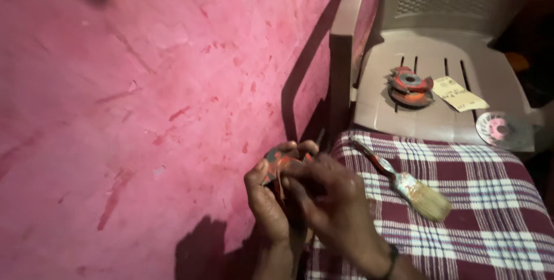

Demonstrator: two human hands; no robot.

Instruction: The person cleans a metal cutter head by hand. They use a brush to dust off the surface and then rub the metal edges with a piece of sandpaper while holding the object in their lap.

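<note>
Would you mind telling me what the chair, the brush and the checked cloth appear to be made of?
Chair: likely moulded plastic, matte beige, with slotted seat and perforated back.
Brush: pale bristles, natural or synthetic unclear; paint-smeared handle, material hidden.
Checked cloth: woven fabric, maroon and white, softly draped.

A single head view looks down, close over both hands, with a pink wall (144, 84) at left

Paintbrush (407, 185) on checked cloth (485, 211); plastic chair (438, 55) behind.
</note>
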